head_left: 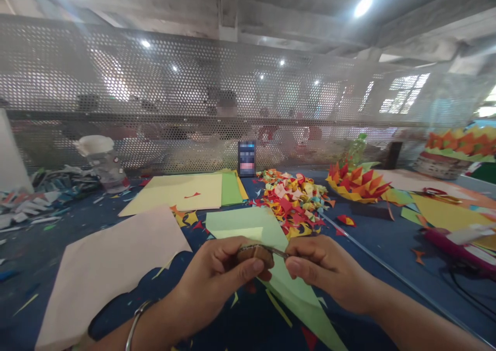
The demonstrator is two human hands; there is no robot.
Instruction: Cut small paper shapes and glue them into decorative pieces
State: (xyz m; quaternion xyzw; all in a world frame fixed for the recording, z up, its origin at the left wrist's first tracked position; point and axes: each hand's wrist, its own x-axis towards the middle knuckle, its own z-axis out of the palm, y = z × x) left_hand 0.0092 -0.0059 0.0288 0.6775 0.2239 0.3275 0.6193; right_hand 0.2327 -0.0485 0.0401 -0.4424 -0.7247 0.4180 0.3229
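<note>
My left hand [228, 268], with a silver bangle at the wrist, is closed around a small brown rounded piece [262, 255] with a dark edge; its exact kind I cannot make out. From that piece a thin dark strip [277, 251] runs to my right hand [325, 266], which pinches its end between thumb and fingers. Whether strip and brown piece are joined is unclear. Both hands are held above a pale green paper sheet [287, 289]. To the left lies a pale pink sheet [120, 258] with a scalloped cut edge.
Behind the hands are a heap of colourful paper scraps [290, 196], stacked yellow sheets [178, 188] and an upright phone [247, 159]. An orange-red paper flower [358, 183] and a magenta tool [461, 250] with a cable lie right. A perforated screen [174, 93] closes off the back.
</note>
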